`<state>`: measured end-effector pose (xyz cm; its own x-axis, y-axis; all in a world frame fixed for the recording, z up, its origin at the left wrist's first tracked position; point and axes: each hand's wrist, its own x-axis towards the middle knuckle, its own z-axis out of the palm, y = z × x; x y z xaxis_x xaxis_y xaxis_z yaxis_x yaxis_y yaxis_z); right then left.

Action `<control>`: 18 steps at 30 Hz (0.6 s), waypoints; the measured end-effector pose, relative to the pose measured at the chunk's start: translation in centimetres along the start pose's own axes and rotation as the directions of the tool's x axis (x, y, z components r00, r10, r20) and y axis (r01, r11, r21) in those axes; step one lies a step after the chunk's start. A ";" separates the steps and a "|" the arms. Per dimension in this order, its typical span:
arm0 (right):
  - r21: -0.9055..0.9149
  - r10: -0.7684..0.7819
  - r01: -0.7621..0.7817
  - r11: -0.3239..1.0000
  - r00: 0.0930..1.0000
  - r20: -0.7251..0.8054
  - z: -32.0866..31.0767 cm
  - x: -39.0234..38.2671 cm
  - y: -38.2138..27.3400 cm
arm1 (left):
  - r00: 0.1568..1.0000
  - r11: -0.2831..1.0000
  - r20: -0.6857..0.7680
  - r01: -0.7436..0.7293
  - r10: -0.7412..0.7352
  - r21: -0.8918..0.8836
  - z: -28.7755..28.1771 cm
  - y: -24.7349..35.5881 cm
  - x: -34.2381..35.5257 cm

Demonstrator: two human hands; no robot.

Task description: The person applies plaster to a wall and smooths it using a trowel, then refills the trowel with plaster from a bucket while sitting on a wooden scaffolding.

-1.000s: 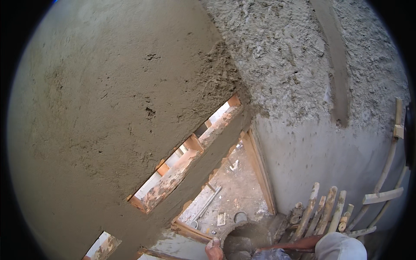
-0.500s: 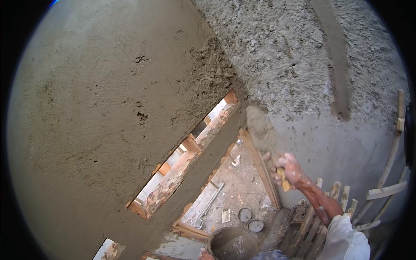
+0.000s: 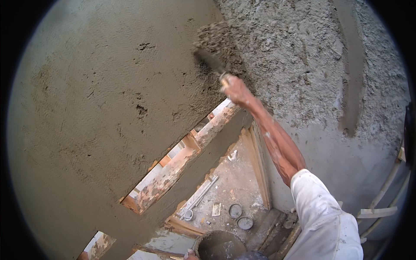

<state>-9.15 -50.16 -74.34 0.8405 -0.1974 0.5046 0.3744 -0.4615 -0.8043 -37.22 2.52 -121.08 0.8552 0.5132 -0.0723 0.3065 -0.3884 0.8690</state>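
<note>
Right fingers [image 3: 231, 82] wrap the trowel [image 3: 210, 60]; smooth wall [image 3: 104, 108] lies open leftward, rough mortar [image 3: 216, 35] above, slot [image 3: 171, 174] edge below. Left fingers [image 3: 191, 253], opening unclear, touch bucket [image 3: 209, 236] rim.

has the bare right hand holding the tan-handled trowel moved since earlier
Yes: the right hand went up and left, to the upper end of the long, narrow, orange-edged wall opening.
</note>
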 end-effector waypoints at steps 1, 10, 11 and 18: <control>-0.056 -0.130 0.140 0.989 0.980 0.150 3.4 -2.9 3.4 | 0.998 0.999 0.045 0.034 -0.036 0.035 -0.3 1.1 -0.5; -0.392 0.400 -0.081 0.916 0.245 0.883 14.4 -50.5 17.9 | 0.987 0.962 0.057 0.158 -0.149 -0.224 3.7 6.4 -4.4; -0.397 0.404 -0.080 0.914 0.251 0.880 15.1 -52.2 18.4 | 0.995 0.986 0.071 0.084 -0.075 -0.146 4.1 6.9 -4.7; -0.265 0.176 0.119 0.957 0.487 0.856 20.6 -61.2 27.6 | 0.906 0.943 0.261 -0.317 0.333 -0.104 4.5 10.2 -7.0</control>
<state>-42.21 -32.94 -133.89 0.8101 0.5625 -0.1650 0.3547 -0.6945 -0.6260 -38.22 -8.48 -113.91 0.9861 0.1356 0.0961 -0.0252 -0.4493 0.8930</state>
